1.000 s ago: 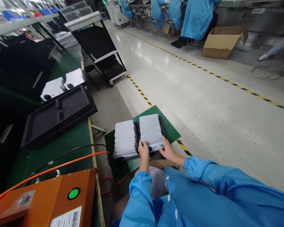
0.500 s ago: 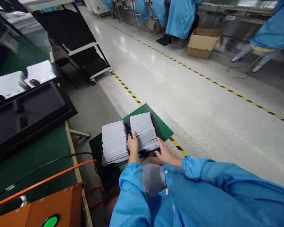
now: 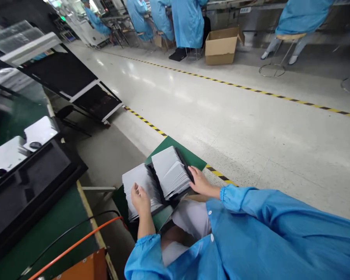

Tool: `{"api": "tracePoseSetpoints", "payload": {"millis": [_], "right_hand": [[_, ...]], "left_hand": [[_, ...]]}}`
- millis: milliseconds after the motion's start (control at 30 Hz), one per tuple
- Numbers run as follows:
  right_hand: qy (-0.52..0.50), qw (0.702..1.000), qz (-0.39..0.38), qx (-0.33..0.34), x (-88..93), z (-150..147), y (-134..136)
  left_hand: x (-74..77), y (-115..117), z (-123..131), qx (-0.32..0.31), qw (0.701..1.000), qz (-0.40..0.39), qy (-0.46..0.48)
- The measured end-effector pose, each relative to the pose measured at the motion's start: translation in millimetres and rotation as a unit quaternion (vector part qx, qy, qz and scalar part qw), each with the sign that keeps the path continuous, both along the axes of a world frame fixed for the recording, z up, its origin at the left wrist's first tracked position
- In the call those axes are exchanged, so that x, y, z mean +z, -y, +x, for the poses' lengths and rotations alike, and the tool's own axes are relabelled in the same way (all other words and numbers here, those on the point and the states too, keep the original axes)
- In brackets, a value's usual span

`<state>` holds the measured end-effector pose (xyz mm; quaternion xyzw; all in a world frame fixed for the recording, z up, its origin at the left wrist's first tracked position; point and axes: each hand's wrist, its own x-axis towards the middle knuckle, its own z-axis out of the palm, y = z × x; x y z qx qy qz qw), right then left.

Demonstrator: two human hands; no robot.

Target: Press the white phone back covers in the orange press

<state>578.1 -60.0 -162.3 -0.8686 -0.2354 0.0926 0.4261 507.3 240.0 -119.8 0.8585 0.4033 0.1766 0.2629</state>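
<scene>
A black tray [image 3: 156, 179] lies on a green board [image 3: 189, 156] over my lap. It carries two rows of thin white plates, a left row [image 3: 135, 175] and a right row [image 3: 167, 163], packed closely and leaning. Over the front of the left row is my left hand [image 3: 140, 199], fingers loosely bent and apart, with nothing visible in it. Whether it touches the plates I cannot tell. My right hand [image 3: 200, 182] is closed at the tray's right edge, fingertips against the black rim beside the right row.
On the green table [image 3: 61, 210] to the left lie a black frame-like tray [image 3: 32, 190] and white pieces with black round parts [image 3: 41, 132]. An orange cable [image 3: 81, 243] crosses the table edge. A black-panelled rack [image 3: 84, 89], a cardboard box [image 3: 221, 46] and seated co-workers [image 3: 188, 23] are beyond.
My left hand has moved from the gap between the rows to above the left row. My right hand has come onto the tray's right rim. The view has turned rightward.
</scene>
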Motion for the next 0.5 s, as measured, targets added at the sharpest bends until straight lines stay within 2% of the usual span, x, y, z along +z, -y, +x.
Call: {"api": "tracePoseSetpoints", "payload": {"millis": [100,200,333,433,500], "right_hand": [[0.046,0.997,0.011,0.056,14.1,32.1,-15.1],[0.069,0.992,0.006,0.109,20.5,48.9,-40.6],[0.067,0.991,-0.035,0.11,18.6,31.2,-57.0],[0.051,0.992,-0.046,0.103,21.9,24.8,-46.4],[-0.001,0.998,-0.028,0.052,22.5,39.5,-34.4]], "left_hand": [[12.4,-36.9,-28.7,0.063,0.998,0.026,0.004],[5.0,-67.3,-41.5,0.11,0.993,0.03,-0.016],[-30.3,-99.8,-38.1,0.117,0.99,0.008,-0.072],[-59.0,-124.5,-36.9,0.125,0.983,-0.02,-0.132],[-72.5,-139.1,-39.7,0.135,0.973,-0.039,-0.18]]}}
